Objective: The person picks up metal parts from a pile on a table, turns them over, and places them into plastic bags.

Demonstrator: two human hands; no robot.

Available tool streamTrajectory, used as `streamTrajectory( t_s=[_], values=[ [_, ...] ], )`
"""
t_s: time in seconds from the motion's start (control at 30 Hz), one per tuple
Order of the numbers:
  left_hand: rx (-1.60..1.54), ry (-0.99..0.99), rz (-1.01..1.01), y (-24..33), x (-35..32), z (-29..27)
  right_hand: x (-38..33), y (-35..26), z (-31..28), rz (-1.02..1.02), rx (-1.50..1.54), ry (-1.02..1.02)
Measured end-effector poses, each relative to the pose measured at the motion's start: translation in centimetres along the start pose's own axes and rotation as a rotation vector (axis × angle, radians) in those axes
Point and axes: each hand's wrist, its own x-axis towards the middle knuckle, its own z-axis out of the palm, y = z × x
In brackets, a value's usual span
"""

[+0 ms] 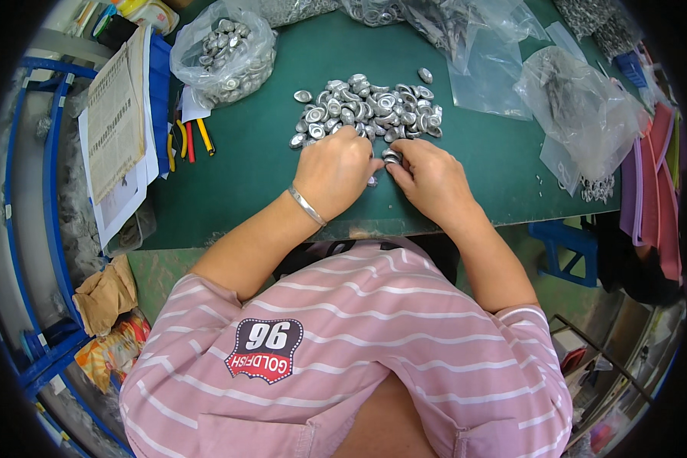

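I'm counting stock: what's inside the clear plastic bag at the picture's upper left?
The bag holds many silvery oval pieces, visible through its opening and side. Those deeper down are covered by others.

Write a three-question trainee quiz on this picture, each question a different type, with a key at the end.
1. True or false: the silver bracelet is on the person's right wrist.
2. Multiple choice: what shows inside the clear bag at the far left of the green table?
A) folded ribbons
B) rounded metal parts
C) sheets of paper
3. Short answer: which hand has silvery pieces between its thumb and fingers?

Key: 1. False; it is on the left one. 2. B. 3. The right hand.
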Motion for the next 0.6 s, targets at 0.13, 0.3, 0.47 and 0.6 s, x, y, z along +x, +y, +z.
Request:
streamTrajectory(
  t_s=[0.13,0.3,0.47,0.6],
  values=[
    [-0.033,0.051,-0.020,-0.6,-0.1,0.7,0.1,0.5,-0.7,0.070,0.184,-0.084],
    [-0.501,0.000,-0.139,-1.2,0.0,-0.3,-0.5,1.8,-1.6,0.165,0.376,-0.035],
    [-1.134,-0.153,-0.558,-0.3,-0.2,-1.7,-0.5,2.9,-1.8,0.289,0.555,0.002],
    [-0.769,0.029,-0.271,-1.0,-0.6,-0.3,-0.7,2.7,-1.4,0.145,0.393,0.099]
  ],
)
